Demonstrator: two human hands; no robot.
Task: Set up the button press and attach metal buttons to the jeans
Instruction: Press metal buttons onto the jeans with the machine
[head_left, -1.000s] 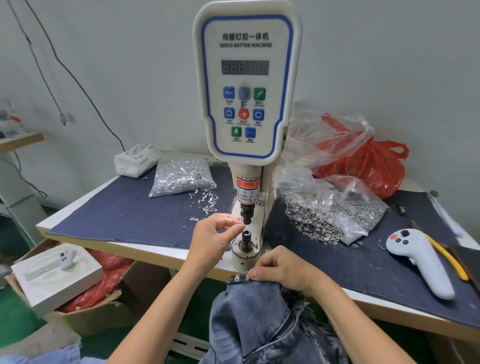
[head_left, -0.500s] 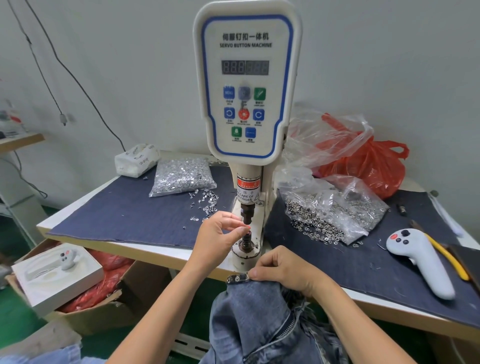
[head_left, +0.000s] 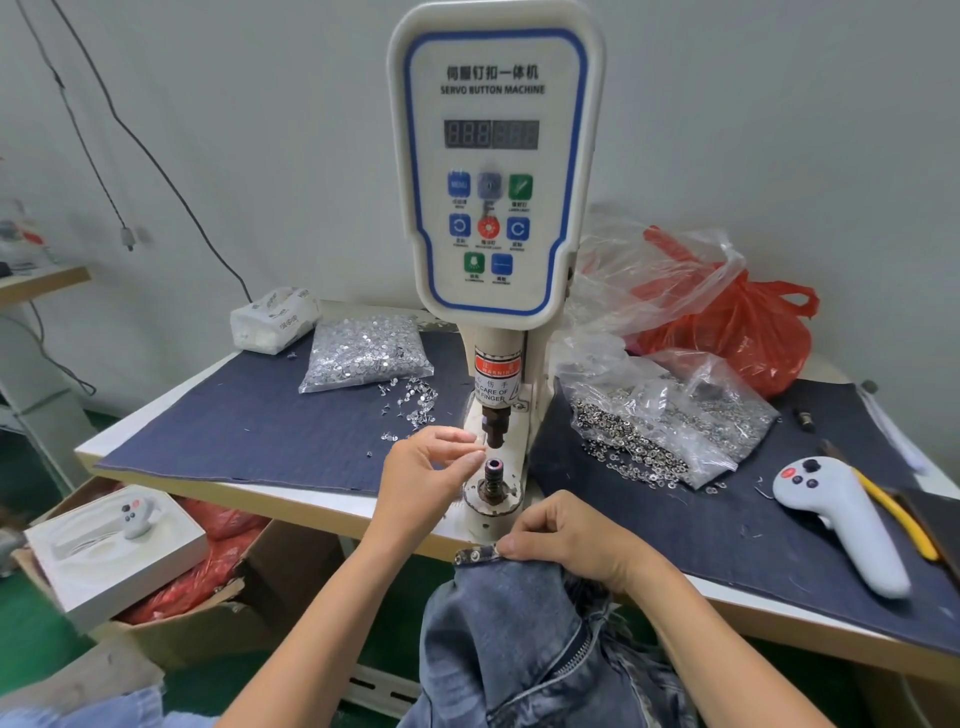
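Dark denim cloth (head_left: 249, 431) covers most of the tabletop (head_left: 171, 400), and the white button press (head_left: 496, 171) stands in the middle of it, its panel reading "SERVO BUTTON MACHINE". The left hand (head_left: 423, 475) is raised just left of the lower die (head_left: 493, 470), thumb and fingertips drawn together near the gap under the upper punch (head_left: 493, 428); whether they pinch anything I cannot tell. The right hand (head_left: 566, 540) grips the waistband of the jeans (head_left: 519, 639) at the tabletop's front edge, just below the press base, fingers curled over the fabric. A metal button (head_left: 474, 556) already sits on the waistband tab beside the thumb. Left of the press lies a clear bag of silver tacks (head_left: 366, 353), some spilled loose beside it. To the right, another bag of metal buttons (head_left: 670, 421) lies open, in front of a red plastic bag (head_left: 753, 332). A white handheld controller (head_left: 836, 519) rests near the right end.
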